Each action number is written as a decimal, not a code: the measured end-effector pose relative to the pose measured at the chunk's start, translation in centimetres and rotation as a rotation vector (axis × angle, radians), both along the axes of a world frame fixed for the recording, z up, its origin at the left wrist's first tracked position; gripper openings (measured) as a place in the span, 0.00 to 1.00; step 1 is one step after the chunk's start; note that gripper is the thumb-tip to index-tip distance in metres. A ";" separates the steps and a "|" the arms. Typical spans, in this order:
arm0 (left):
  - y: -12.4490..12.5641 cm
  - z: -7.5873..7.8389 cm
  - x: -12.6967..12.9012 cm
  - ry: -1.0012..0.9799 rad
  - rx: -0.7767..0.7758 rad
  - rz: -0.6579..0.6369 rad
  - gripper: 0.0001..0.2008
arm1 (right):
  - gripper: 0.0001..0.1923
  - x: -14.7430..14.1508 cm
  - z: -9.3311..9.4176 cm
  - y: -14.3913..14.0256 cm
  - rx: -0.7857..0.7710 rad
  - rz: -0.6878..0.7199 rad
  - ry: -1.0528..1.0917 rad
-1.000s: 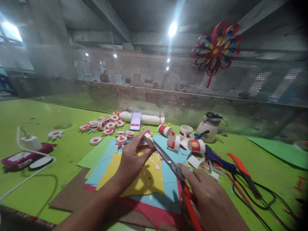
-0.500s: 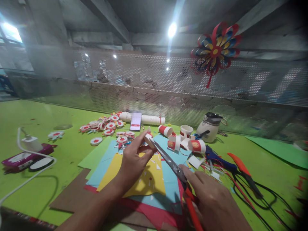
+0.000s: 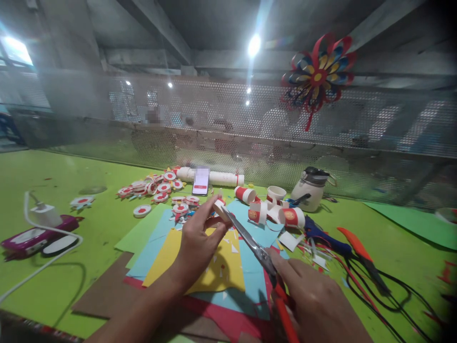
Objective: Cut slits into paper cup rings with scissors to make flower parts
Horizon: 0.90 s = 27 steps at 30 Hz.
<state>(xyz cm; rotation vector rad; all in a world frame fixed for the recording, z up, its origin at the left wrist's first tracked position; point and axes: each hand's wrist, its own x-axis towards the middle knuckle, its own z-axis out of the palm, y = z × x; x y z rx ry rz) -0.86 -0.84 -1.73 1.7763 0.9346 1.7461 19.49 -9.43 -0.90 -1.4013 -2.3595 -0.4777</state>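
My left hand (image 3: pixel 198 243) pinches a short white ring-like piece of paper cup (image 3: pixel 220 207) between thumb and fingers, above the yellow paper. In my right hand (image 3: pixel 314 293) is a pair of scissors (image 3: pixel 263 256) with red handles. Their metal blades point up and to the left, with the tips against the cup piece. My fingers hide part of the piece and of the handles. Beneath both hands lie yellow paper (image 3: pixel 171 257), light blue paper (image 3: pixel 255 300) and red paper (image 3: pixel 221 312), with small white scraps on top.
Red-and-white paper cups (image 3: pixel 294 217), some cut, lie behind the scissors. A pile of round cup-base pieces (image 3: pixel 164 188), a phone (image 3: pixel 201 181) and a white stack of cups (image 3: pixel 226 178) stand farther back. At right are a jug (image 3: pixel 310 188) and an orange-and-blue corded tool (image 3: pixel 357 245); a purple power strip (image 3: pixel 32 238) is left.
The scissor tips have shifted slightly down and right along the cup piece. My left hand keeps its hold almost in place, and the view has moved very little.
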 end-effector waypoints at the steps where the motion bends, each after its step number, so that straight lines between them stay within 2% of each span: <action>1: 0.0 0.0 0.0 0.003 0.002 0.004 0.25 | 0.24 0.0 0.0 0.0 -0.001 0.000 -0.001; 8: -0.2 0.5 -0.1 0.028 -0.018 -0.016 0.26 | 0.23 0.0 0.3 0.2 0.075 -0.018 -0.005; 17: -0.3 0.8 -0.4 0.106 0.000 0.017 0.26 | 0.23 0.2 0.7 0.0 -0.036 -0.033 0.034; 19: -0.4 0.9 -0.6 0.120 -0.008 0.016 0.27 | 0.20 0.0 1.3 0.1 -0.096 -0.021 0.098; 22: -0.4 1.2 -0.8 0.131 -0.026 -0.016 0.26 | 0.15 -0.2 2.6 0.3 -0.279 0.046 0.267; 25: -0.5 1.6 -1.1 0.091 -0.067 -0.119 0.23 | 0.09 0.0 3.8 0.4 -0.504 0.127 0.430; 27: -0.5 1.8 -1.2 0.029 -0.110 -0.216 0.22 | 0.08 0.4 4.2 0.2 -0.575 0.154 0.511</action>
